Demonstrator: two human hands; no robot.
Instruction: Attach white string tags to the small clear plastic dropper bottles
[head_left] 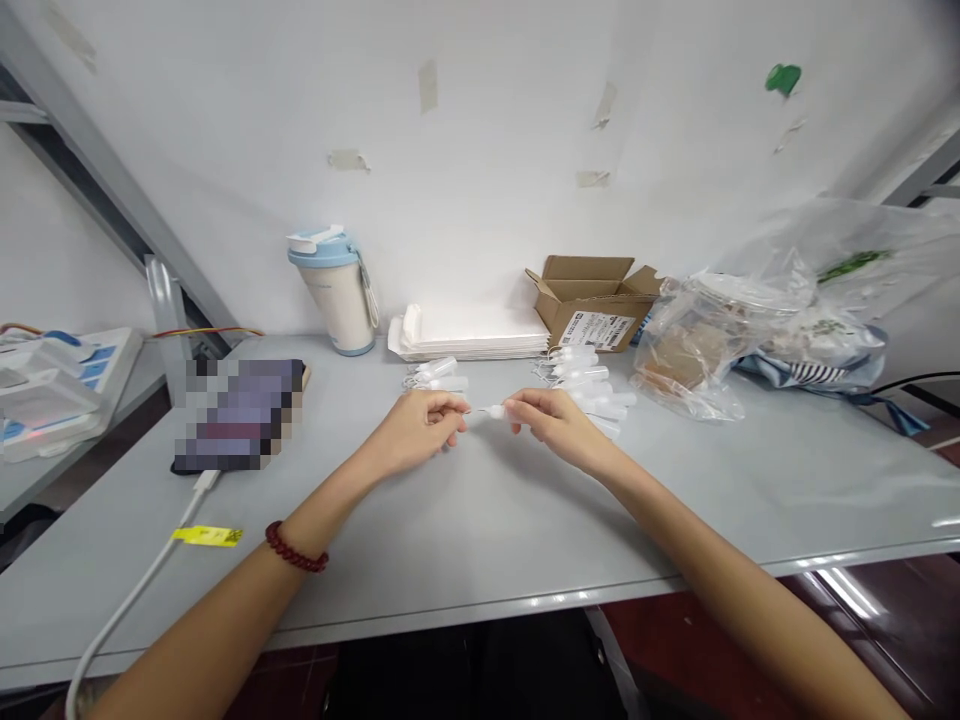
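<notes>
Above the worktop (487, 530), the left hand (427, 428) pinched a thin cord (480, 410) and the right hand (551, 425) a small white-capped piece (495, 412) joined to it. Pale, capped tubes (435, 368) lay just beyond the left hand, and a larger heap of tubes (589, 377) behind the right. Farther beyond both hands were stacked white packets (480, 332) and an open cardboard box (589, 300). A lidded cup (336, 300) and a phone (247, 410) were left of the hands, plastic bags (690, 350) right.
</notes>
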